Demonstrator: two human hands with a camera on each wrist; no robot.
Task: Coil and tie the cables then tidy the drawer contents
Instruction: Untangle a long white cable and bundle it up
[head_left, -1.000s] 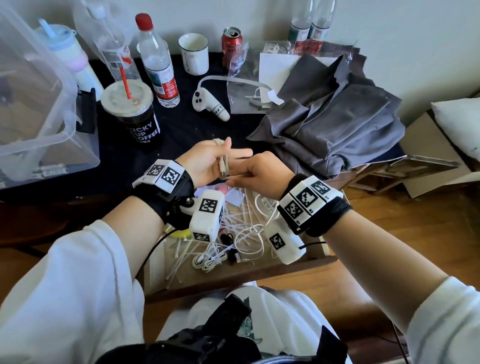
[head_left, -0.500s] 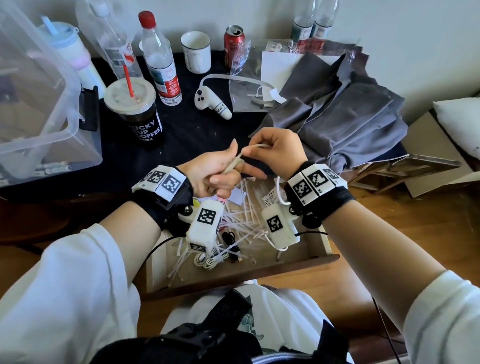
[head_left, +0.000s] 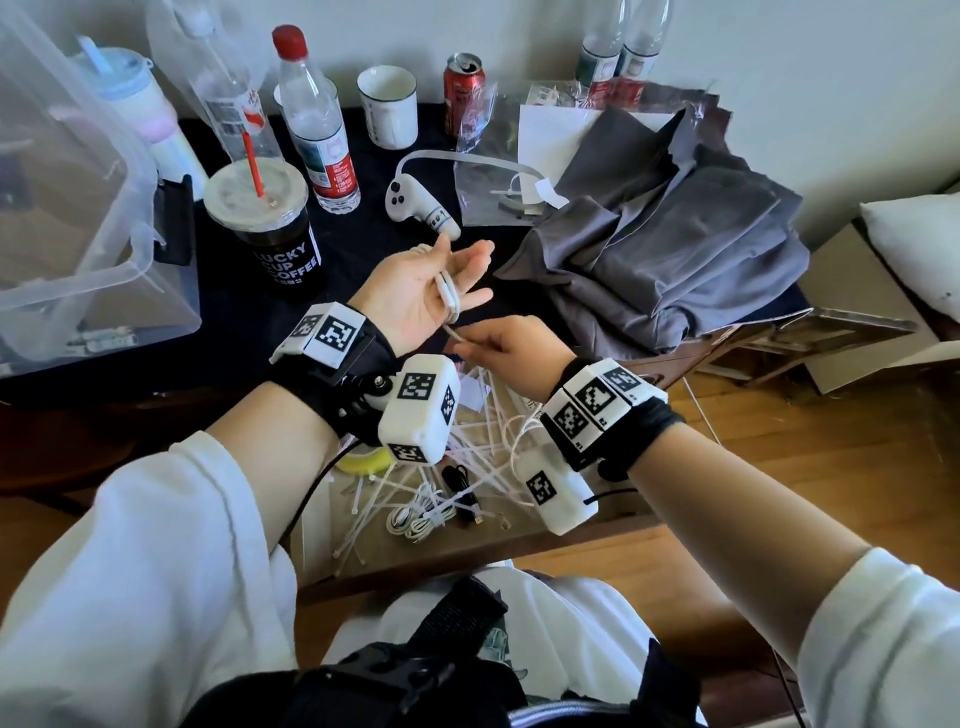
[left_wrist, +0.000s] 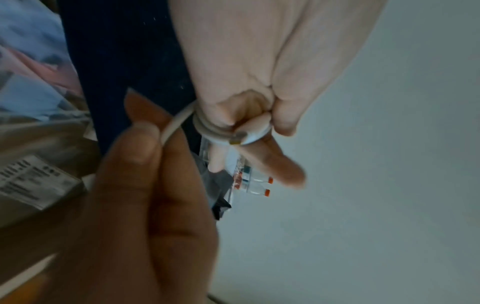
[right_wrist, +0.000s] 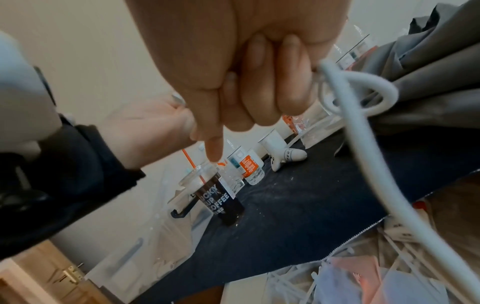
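A white cable is wound in several turns round the fingers of my left hand, which is held palm up above the table edge. The left wrist view shows the coil round two fingers, with the plug end tucked against them. Just below it, my right hand pinches the cable's free length, which trails down toward the open drawer. White zip ties, another bundled white cable and a black cable lie in the drawer.
On the dark tabletop stand a coffee cup with a red straw, a water bottle, a mug and a can. A white controller lies beyond my hands. Grey cloth is at the right, a clear plastic box at the left.
My right hand swung from above the left hand's fingers down to below them, carrying the cable round. The left hand turned palm up and its fingers spread.
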